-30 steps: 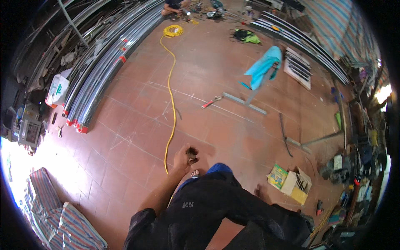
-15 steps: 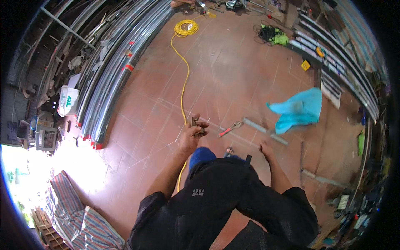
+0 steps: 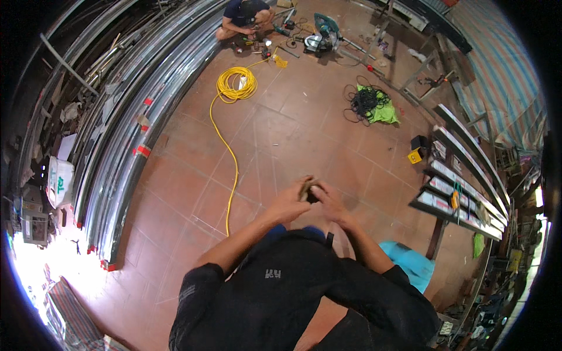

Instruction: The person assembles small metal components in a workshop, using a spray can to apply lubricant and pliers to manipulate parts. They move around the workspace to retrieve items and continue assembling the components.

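In front of my body, low over the tiled floor, my two hands meet around a small brownish object (image 3: 306, 188). Its kind is hard to make out, since fingers cover most of it. My left hand (image 3: 288, 205) is closed around it from the left. The fingers of my right hand (image 3: 331, 206) press against it from the other side, and a dark gap shows between the hands.
A yellow cable (image 3: 225, 146) runs from a coil at the back left. Long metal profiles (image 3: 134, 128) line the left side. Profiles (image 3: 462, 202), a yellow box (image 3: 415, 155) and a light-blue cloth (image 3: 410, 263) are at right. A person (image 3: 243, 17) squats near a saw (image 3: 322, 36).
My right hand has come in from the right to join my left hand at the small object. The view has tilted up; the red-handled tool on the floor no longer shows.
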A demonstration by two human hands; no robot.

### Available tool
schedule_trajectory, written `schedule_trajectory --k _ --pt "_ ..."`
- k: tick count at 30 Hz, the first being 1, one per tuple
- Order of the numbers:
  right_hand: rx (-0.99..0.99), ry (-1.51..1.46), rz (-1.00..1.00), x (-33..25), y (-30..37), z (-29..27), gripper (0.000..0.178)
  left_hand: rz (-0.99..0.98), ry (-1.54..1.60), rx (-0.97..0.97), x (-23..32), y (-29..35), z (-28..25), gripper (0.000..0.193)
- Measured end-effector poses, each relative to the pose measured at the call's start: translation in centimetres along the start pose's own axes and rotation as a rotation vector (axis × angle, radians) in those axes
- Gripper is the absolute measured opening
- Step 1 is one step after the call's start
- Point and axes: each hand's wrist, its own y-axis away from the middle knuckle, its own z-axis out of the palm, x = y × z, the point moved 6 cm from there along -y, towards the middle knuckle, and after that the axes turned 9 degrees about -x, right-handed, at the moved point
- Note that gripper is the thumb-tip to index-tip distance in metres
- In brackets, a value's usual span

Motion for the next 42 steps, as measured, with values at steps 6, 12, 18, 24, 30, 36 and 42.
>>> schedule_trajectory --k 6,12,18,24,30,36,42 --pt "0.342 0.063 -0.1 -1.6 -12.8 -12.5 0.031 0.153 0.014 -0.255 2.1 -17.8 -9.0 0.088" --pt "0.255 -0.794 0.306 3.1 -38.4 -21.7 0.029 0.244 -0.316 -0.072 -3.0 -38.1 -24.6 0.107" --pt "-0.081 -0.75 0.391 -3.3 -62.6 -28.0 0.033 0.182 -0.308 0.178 -5.5 -50.7 -42.7 0.103" --pt "-0.239 0.054 -0.025 -9.3 -84.7 -33.6 0.027 0.081 0.25 0.593 -11.4 -62.5 -57.5 0.061" --pt "-0.472 0.811 -0.069 -7.0 -109.7 -41.1 0.025 -0.322 0.721 0.385 -24.1 -79.0 -72.2 0.052" --pt "-0.491 0.614 0.07 -3.0 -129.4 -51.2 0.025 -0.399 0.723 0.361 -31.6 -94.5 -85.7 0.05" --pt "-0.312 0.518 0.229 3.3 -146.6 -60.4 0.028 -0.389 0.999 0.749 -36.5 -101.1 -95.0 0.043"
